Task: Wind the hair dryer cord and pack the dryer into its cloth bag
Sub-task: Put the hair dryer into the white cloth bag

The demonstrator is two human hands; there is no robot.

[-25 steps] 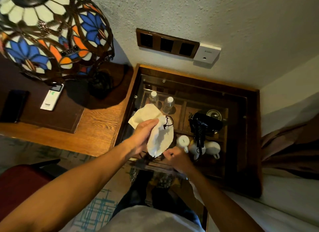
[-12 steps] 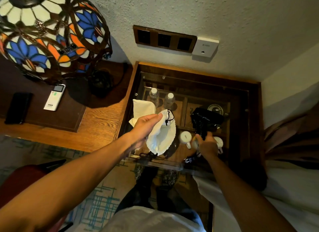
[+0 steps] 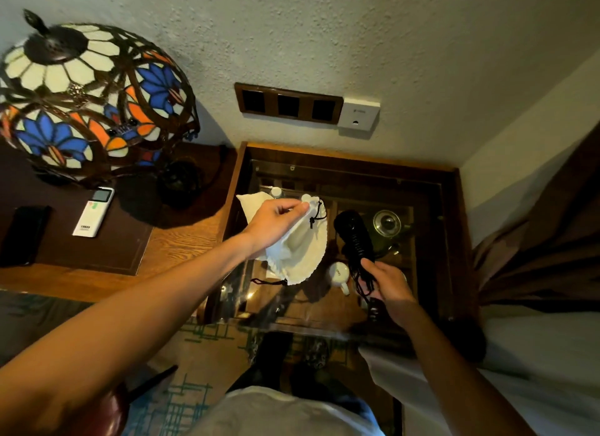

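Observation:
My left hand [image 3: 276, 223] pinches the rim of a white cloth bag [image 3: 302, 254] and holds it up over the glass-topped cabinet [image 3: 451, 241], its mouth gaping toward me. A black drawstring [image 3: 316, 213] dangles from the bag's top edge. Just right of the bag, my right hand [image 3: 388, 284] grips the handle of the black hair dryer [image 3: 354, 237], lifted off the glass. The black cord [image 3: 365, 283] is wound around the handle, under my fingers. The dryer and the bag are apart.
Under the glass lie white cups [image 3: 339, 275], water bottles and a glass-lidded pot [image 3: 386, 223]. A stained-glass lamp [image 3: 91, 101], a white remote [image 3: 94, 211] and a black phone [image 3: 24, 234] sit on the wooden desk to the left. White bedding [image 3: 535, 370] lies right.
My right hand reached over to the dryer, took its handle and lifted it off the glass toward the bag. My left hand raised the bag and spread its mouth.

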